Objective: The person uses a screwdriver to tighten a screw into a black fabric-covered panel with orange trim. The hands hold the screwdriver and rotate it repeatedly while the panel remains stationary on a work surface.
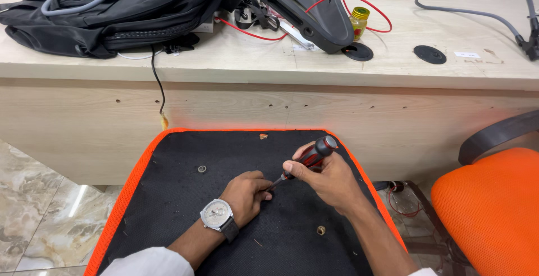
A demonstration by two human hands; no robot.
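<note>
While both hands are working on the black pad [185, 208], a screwdriver [306, 160] is being driven at its middle.

Nearest, a brass insert [320, 230] is lying on the pad, right of the watch-wearing left hand [246, 193], whose fingers are pinching together around the tip. The right hand [328, 179] is clamping shut on the red-black handle just beyond. The tip could slip and jab those fingers if the tool is tilting. A washer [201, 169] is lying left of the hands. Beyond the pad, a yellow-capped jar [359, 21] and a small white label [467, 54] are sitting on the desk [236, 63].
</note>
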